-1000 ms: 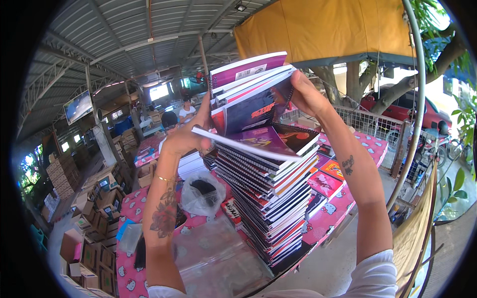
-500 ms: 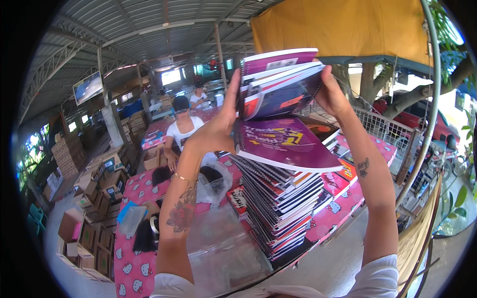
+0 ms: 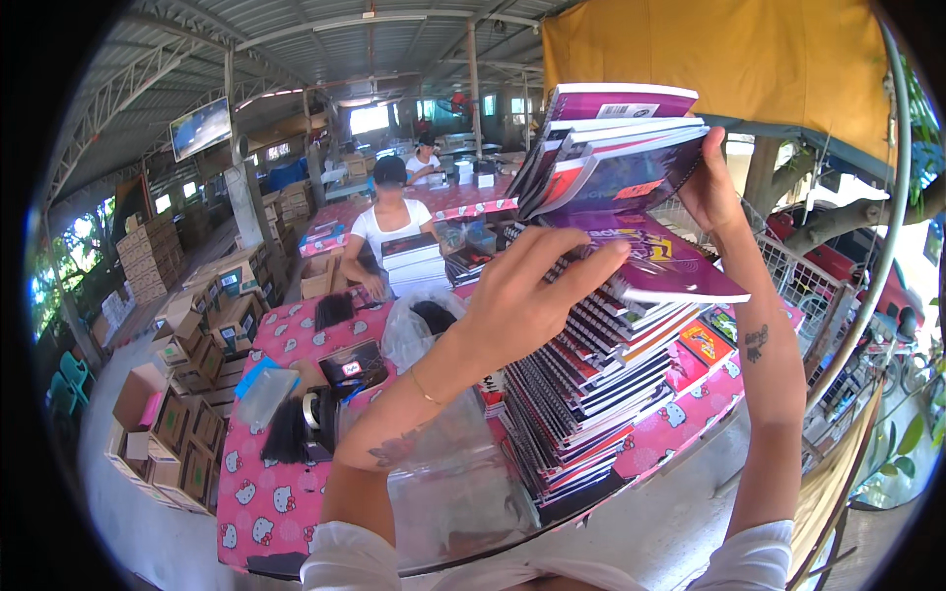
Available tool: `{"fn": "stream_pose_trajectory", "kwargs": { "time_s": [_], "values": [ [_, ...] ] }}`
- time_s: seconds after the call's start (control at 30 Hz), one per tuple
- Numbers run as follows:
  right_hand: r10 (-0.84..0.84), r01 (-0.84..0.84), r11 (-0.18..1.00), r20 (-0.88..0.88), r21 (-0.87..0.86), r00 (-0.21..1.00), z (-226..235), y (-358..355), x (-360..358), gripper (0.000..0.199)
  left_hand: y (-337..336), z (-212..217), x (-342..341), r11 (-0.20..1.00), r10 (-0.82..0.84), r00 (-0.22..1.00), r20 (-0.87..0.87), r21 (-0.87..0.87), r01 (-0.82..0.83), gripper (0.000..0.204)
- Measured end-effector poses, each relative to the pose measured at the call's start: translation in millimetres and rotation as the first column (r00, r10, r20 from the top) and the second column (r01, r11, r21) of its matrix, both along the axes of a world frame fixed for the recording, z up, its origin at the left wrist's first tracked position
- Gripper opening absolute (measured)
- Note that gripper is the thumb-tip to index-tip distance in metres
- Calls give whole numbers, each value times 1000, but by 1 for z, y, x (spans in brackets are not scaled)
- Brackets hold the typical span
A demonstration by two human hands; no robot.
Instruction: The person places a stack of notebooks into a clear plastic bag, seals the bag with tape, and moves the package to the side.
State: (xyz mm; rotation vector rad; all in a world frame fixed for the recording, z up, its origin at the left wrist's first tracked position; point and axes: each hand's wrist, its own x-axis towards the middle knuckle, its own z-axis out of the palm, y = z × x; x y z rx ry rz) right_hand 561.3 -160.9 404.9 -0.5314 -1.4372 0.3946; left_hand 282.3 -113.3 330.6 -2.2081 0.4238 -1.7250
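A bundle of spiral-bound notebooks [image 3: 631, 158] is raised above a tall stack, its upper part fanned apart from a purple notebook [image 3: 680, 258] beneath. My right hand [image 3: 711, 187] is closed around the bundle's right edge, thumb on top. In front of the purple notebook's near left corner is my left hand [image 3: 532, 286]. Its fingers are partly stretched and apart, at the cover; whether they press on it is hard to see. Below stands the leaning stack of spiral-bound notebooks [image 3: 591, 404], wire bindings facing left.
A pink patterned cloth [image 3: 266, 492] covers the table, with clear plastic sheets [image 3: 458, 492], a plastic bag [image 3: 409, 325], a tape dispenser [image 3: 320, 419] and colourful notebooks [image 3: 705, 345]. Across it sits a person [image 3: 389, 227] beside another notebook stack [image 3: 414, 264]. Cardboard boxes [image 3: 163, 443] stand left.
My left hand has left the bundle's left side and moved down and right to the purple notebook's near corner. My right hand keeps its hold. The view has turned slightly left.
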Motion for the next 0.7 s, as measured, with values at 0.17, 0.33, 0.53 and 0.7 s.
{"fn": "stream_pose_trajectory", "kwargs": {
  "time_s": [0.17,0.33,0.53,0.7],
  "values": [
    [-3,4,1000,14,-8,1000,4,2,11,75,-15,13,-23,983,40,950,-310,-156,-92,52],
    [27,-25,997,37,-68,999,11,-3,2,83,13,43,-18,922,-54,993,105,-377,90,70],
    [148,-150,987,-27,-65,989,21,0,-7,80,54,84,29,719,-337,932,-133,-676,163,86],
    [182,-177,982,-88,61,979,57,19,-19,66,67,109,20,870,-277,961,12,-422,256,73]
  ]
}}
